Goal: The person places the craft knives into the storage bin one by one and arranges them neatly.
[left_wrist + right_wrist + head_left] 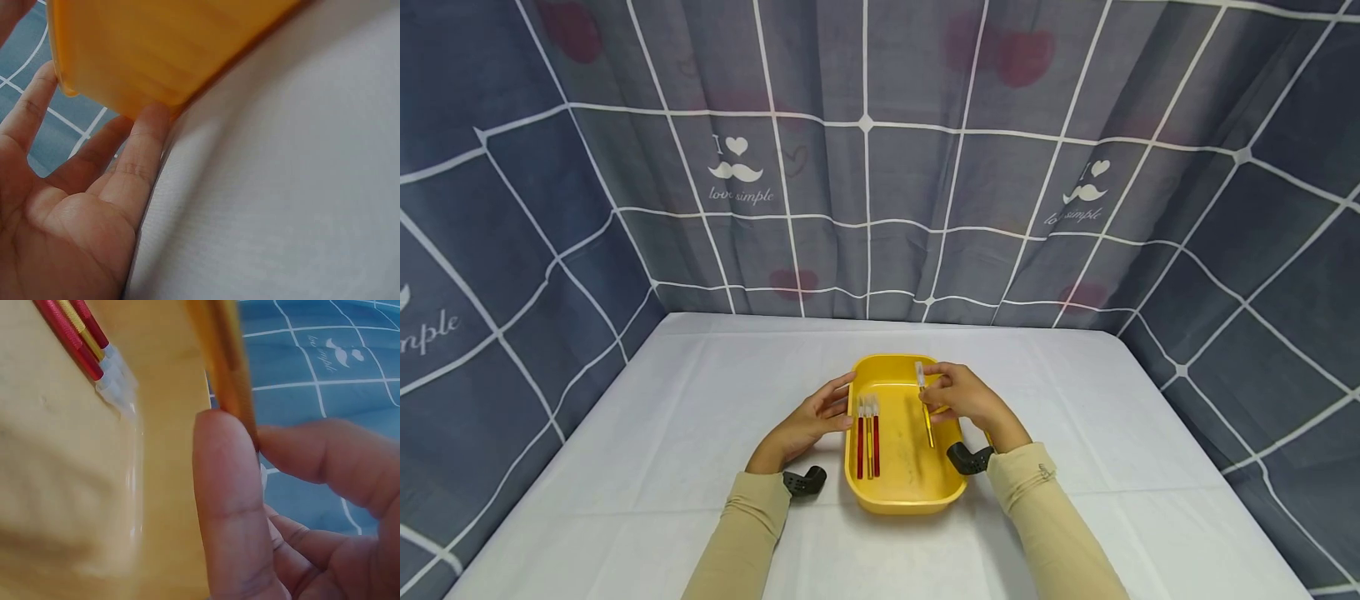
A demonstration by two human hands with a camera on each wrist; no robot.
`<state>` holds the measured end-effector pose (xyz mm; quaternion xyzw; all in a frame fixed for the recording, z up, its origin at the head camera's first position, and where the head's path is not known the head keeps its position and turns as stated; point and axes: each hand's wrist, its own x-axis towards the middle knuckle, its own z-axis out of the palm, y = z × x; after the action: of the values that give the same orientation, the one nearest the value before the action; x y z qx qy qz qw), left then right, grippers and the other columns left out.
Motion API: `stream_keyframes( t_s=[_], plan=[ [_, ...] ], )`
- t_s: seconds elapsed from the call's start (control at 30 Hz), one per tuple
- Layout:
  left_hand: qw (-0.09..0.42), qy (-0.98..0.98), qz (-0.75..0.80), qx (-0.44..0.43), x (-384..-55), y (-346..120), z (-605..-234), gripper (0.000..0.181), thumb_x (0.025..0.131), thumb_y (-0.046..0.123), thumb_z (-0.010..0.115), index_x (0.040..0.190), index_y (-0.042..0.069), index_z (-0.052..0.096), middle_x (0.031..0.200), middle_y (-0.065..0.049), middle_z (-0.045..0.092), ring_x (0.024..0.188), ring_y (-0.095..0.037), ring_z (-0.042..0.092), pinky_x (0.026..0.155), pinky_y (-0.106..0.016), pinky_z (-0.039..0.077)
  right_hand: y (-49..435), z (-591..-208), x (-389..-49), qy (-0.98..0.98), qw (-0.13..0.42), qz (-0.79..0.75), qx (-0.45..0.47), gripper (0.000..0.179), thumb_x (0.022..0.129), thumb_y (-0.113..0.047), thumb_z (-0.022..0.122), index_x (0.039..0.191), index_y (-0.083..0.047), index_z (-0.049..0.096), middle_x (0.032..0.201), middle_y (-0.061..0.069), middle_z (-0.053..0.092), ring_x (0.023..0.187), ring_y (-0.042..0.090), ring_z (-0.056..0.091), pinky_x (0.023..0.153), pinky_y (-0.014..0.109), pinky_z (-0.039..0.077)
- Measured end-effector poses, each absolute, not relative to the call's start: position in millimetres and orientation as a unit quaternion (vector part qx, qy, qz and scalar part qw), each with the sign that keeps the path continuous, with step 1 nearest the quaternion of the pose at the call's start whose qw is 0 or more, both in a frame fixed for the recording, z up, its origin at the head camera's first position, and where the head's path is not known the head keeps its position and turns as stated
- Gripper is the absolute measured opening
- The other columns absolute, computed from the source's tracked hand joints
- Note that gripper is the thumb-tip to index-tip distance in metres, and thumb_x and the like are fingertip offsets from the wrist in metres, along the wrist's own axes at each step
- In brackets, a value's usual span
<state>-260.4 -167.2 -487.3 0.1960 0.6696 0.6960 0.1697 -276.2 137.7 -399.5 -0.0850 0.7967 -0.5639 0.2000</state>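
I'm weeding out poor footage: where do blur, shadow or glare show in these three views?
Head: a soft shadow beside the rounded rectangular yellow tray; left wrist: that tray's outer wall looks soft, with a dim shadow band on the white tablecloth; right wrist: the slim gold pen is blurred near the lens, and pale glare streaks mark the tray.

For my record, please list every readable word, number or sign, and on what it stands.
"I", heart, moustache, "love simple": back curtain, left.
"I", heart, moustache, "lo… simple": back curtain, right.
"mple": left curtain, cut off.
Right sleeve mark: too small.
Right wrist view, curtain print: blurred.
Pens: none readable.
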Motion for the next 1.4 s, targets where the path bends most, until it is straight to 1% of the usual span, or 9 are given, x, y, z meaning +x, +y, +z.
stream_keyframes(
  t_s=[0.2,0.33,0.47,0.67,0.8,1.07,1.23,1.4],
  plan=[
    [0.171,0.67,0.695,0.196,-261,-167,-488,0.087,0.103,0.007,0.073,0.173,0.009,0.023,0.173,-0.03,0.024,0.159,-0.048,0.03,0.124,-0.05,0.038,127,-399,-281,0.794,0.21,-0.566,-0.068,0.059,0.101,0.004,0.068,0.155,0.011,0.045,0.108,0.021,0.07,0.082,0.018,0.068,0.071,0.031,0.066],
    [0.172,0.669,0.697,0.195,-262,-167,-488,0.085,0.103,0.004,0.071,0.173,0.009,0.023,0.173,-0.029,0.024,0.159,-0.048,0.03,0.126,-0.051,0.036,120,-400,-283,0.793,0.219,-0.565,-0.072,0.059,0.101,0.004,0.068,0.155,0.011,0.044,0.105,0.019,0.069,0.081,0.019,0.068,0.071,0.031,0.066],
    [0.173,0.668,0.698,0.192,-262,-167,-489,0.085,0.103,0.001,0.069,0.173,0.009,0.023,0.173,-0.029,0.024,0.158,-0.048,0.031,0.125,-0.05,0.037,113,-402,-284,0.791,0.227,-0.564,-0.073,0.061,0.1,0.003,0.069,0.155,0.011,0.044,0.102,0.016,0.067,0.079,0.02,0.068,0.07,0.031,0.066],
    [0.174,0.667,0.698,0.192,-262,-168,-488,0.086,0.103,0.006,0.073,0.173,0.01,0.023,0.173,-0.028,0.025,0.158,-0.047,0.032,0.124,-0.047,0.039,103,-405,-285,0.785,0.237,-0.568,-0.065,0.059,0.099,0.005,0.068,0.152,0.012,0.043,0.102,0.016,0.064,0.079,0.021,0.067,0.071,0.031,0.066],
    [0.174,0.669,0.698,0.19,-262,-167,-488,0.087,0.102,0.008,0.075,0.173,0.011,0.024,0.173,-0.028,0.026,0.158,-0.046,0.032,0.124,-0.046,0.039,97,-408,-286,0.788,0.24,-0.564,-0.053,0.058,0.099,0.005,0.069,0.15,0.012,0.045,0.101,0.016,0.065,0.077,0.021,0.067,0.07,0.032,0.066],
    [0.176,0.67,0.697,0.184,-262,-167,-488,0.087,0.102,0.008,0.074,0.173,0.011,0.024,0.173,-0.027,0.026,0.158,-0.046,0.032,0.125,-0.049,0.037,87,-412,-286,0.803,0.239,-0.543,-0.056,0.06,0.098,0.007,0.07,0.151,0.014,0.045,0.098,0.019,0.069,0.075,0.021,0.067,0.069,0.034,0.066],
    [0.176,0.669,0.698,0.185,-262,-167,-489,0.087,0.102,0.009,0.074,0.173,0.012,0.024,0.173,-0.027,0.026,0.158,-0.046,0.032,0.125,-0.049,0.036,82,-415,-287,0.813,0.239,-0.528,-0.053,0.059,0.099,0.007,0.07,0.152,0.013,0.045,0.093,0.017,0.068,0.073,0.021,0.066,0.068,0.034,0.066],
    [0.176,0.668,0.699,0.185,-263,-167,-490,0.087,0.102,0.009,0.075,0.173,0.012,0.025,0.173,-0.027,0.026,0.158,-0.046,0.033,0.125,-0.049,0.036,75,-415,-284,0.825,0.234,-0.512,-0.045,0.056,0.099,0.006,0.07,0.149,0.012,0.047,0.093,0.017,0.068,0.074,0.022,0.067,0.069,0.035,0.067]
  ],
)
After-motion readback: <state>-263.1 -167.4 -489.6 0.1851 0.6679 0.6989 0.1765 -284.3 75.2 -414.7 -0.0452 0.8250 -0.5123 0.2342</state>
